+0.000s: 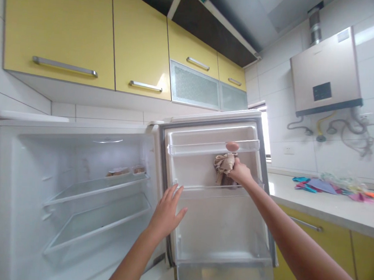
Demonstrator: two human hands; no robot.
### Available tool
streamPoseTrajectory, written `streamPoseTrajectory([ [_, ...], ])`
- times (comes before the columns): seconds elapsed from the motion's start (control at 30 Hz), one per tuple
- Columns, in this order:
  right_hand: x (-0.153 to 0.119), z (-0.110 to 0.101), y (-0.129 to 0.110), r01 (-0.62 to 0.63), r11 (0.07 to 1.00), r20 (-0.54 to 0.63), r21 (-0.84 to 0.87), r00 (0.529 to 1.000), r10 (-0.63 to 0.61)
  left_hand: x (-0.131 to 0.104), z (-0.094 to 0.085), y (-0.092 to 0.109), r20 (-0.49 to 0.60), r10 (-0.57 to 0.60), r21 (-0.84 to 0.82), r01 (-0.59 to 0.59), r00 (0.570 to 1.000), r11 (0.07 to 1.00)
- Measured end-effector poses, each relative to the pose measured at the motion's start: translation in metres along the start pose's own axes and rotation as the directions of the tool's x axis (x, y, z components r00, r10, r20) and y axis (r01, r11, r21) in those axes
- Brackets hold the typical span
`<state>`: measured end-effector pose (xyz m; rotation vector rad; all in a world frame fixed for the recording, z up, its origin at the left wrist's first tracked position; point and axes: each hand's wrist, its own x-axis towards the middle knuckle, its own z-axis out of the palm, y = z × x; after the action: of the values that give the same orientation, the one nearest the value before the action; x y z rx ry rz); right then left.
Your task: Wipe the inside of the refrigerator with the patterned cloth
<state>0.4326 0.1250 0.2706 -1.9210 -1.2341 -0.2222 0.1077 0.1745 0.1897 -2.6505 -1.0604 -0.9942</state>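
Note:
A fridge stands with its door point(213, 226) swung out to the right. My right hand point(240, 173) grips a crumpled beige-brown cloth point(225, 164) at the inside of the door, just above the middle clear door shelf point(215, 193). A round pinkish-brown object, perhaps an egg, point(232, 146) shows at the upper door shelf point(199, 148), above the cloth. My left hand point(166, 210) is raised near the hinge side of the door, fingers apart, with nothing in it; whether it touches the door edge I cannot tell.
Inside the fridge are glass shelves point(101, 189), with small food packs point(119, 171) on the upper one. Yellow cabinets point(142, 40) hang above. On the right, a counter point(316, 207) holds colourful cloths or bags point(323, 185) below a wall-mounted heater point(327, 72).

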Motion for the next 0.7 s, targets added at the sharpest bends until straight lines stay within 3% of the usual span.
streamPoseTrajectory([
  [0.13,-0.007,0.024,-0.041,0.155,0.972,0.100,0.177,0.980,-0.174,0.002,0.004,-0.004,-0.055,-0.004,-0.127,-0.003,0.998,0.992],
  [0.27,-0.018,0.047,-0.090,0.326,0.833,0.233,0.447,0.857,-0.460,0.012,0.001,-0.005,-0.122,-0.097,-0.399,0.041,0.988,0.916],
  [0.37,-0.027,0.057,-0.124,0.381,0.656,0.191,0.651,0.754,-0.628,0.020,-0.006,-0.007,-0.168,-0.241,-0.700,0.056,0.956,0.712],
  [0.43,-0.033,0.058,-0.143,0.410,0.503,0.072,0.761,0.717,-0.693,0.023,-0.014,-0.010,-0.242,-0.350,-0.843,-0.017,0.905,0.538],
  [0.5,-0.039,0.055,-0.157,0.470,0.430,-0.019,0.770,0.692,-0.722,0.023,-0.024,-0.011,-0.316,-0.435,-0.884,-0.096,0.843,0.457],
  [0.57,-0.046,0.049,-0.168,0.560,0.474,-0.052,0.679,0.681,-0.730,0.022,-0.033,-0.007,-0.367,-0.462,-0.872,-0.125,0.808,0.474],
  [0.63,-0.053,0.043,-0.176,0.624,0.542,-0.091,0.563,0.699,-0.709,0.019,-0.042,0.004,-0.398,-0.450,-0.856,-0.147,0.799,0.495],
  [0.7,-0.059,0.038,-0.180,0.644,0.597,-0.142,0.479,0.727,-0.671,0.018,-0.048,0.021,-0.388,-0.458,-0.887,-0.188,0.800,0.423],
])
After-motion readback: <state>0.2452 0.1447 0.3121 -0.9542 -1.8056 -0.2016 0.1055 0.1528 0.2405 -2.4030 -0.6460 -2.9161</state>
